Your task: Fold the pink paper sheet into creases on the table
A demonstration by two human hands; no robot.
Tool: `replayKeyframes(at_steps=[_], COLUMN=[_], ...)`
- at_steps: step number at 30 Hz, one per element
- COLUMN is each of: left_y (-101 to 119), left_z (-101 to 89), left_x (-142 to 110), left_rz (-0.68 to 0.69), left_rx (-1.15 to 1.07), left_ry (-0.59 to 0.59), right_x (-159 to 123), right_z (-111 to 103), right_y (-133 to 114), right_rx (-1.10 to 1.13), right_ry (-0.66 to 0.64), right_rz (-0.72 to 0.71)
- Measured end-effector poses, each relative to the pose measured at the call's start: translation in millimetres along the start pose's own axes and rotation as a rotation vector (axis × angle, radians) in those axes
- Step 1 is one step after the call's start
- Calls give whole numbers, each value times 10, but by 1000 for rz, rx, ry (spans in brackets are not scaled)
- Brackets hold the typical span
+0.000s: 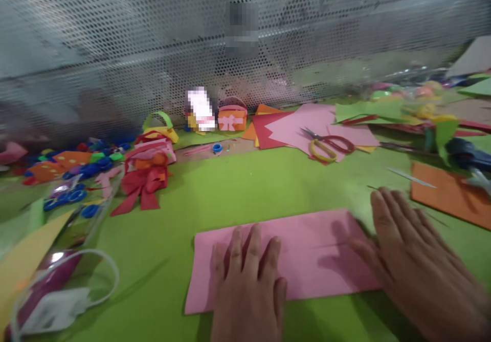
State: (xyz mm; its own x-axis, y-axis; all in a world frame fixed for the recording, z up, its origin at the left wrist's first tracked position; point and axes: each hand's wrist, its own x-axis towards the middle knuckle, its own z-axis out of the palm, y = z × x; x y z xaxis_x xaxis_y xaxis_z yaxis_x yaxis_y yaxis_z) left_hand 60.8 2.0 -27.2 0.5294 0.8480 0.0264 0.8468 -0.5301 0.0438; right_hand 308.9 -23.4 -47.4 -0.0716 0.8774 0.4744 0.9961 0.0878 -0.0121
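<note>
A pink rectangular sheet (pixel 307 239), paper or thin foam, lies lengthwise on the green tabletop (pixel 230 188) in front of me. Near its left half, my left hand (pixel 247 280) rests flat with the fingers spread on the sheet. My right hand (pixel 410 260) is over the sheet's right end, fingers stretched out and thumb apart, with nothing held. It casts a shadow on the pink surface. Whether the right palm presses on the sheet or hovers just above it, I cannot tell. Part of the right edge is hidden under that hand.
Scissors with yellow and red handles (pixel 332 147) lie on pink and red sheets behind. A red bow (pixel 146 183) and small bags stand back left. A white charger (pixel 57 308) with cable is front left. An orange sheet (pixel 448 191) lies right. Perforated metal (pixel 153 35) closes the back.
</note>
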Motion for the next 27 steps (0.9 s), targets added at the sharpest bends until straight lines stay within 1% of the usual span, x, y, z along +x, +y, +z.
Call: replayKeyframes(at_steps=[2, 4, 6, 7, 10, 13, 16, 18, 19, 22, 27], left_y=[-4, 6, 22, 30, 51, 102, 187, 224, 228, 187, 30], left_z=[-23, -67, -121, -146, -197, -224, -259, -277, -281, -274, -211], left_x=[10, 29, 49, 57, 77, 120, 204, 262, 284, 305, 212], left_rz=[-2, -30, -51, -58, -68, -26, 146, 258, 290, 295, 221], left_rx=[-47, -76, -92, -99, -128, -158, -213, -255, -269, -279, -301], left_ry=[-42, -87, -149, -176, -208, -180, -134, -119, -112, -109, -175], right_x=[9, 17, 18, 15, -3, -38, -75, -87, -90, -94, -157], right_z=[-3, 22, 80, 114, 207, 264, 315, 358, 381, 444, 521], right_y=[-73, -176, -254, -275, -269, -219, -165, -131, -117, -94, -69], right_rx=[83, 121, 90, 65, 29, 37, 88, 140, 166, 214, 301], right_ry=[-20, -9, 12, 24, 42, 57, 59, 93, 124, 194, 153], right_rz=[-80, -208, -306, -334, -364, -385, -410, -437, -449, -459, -399])
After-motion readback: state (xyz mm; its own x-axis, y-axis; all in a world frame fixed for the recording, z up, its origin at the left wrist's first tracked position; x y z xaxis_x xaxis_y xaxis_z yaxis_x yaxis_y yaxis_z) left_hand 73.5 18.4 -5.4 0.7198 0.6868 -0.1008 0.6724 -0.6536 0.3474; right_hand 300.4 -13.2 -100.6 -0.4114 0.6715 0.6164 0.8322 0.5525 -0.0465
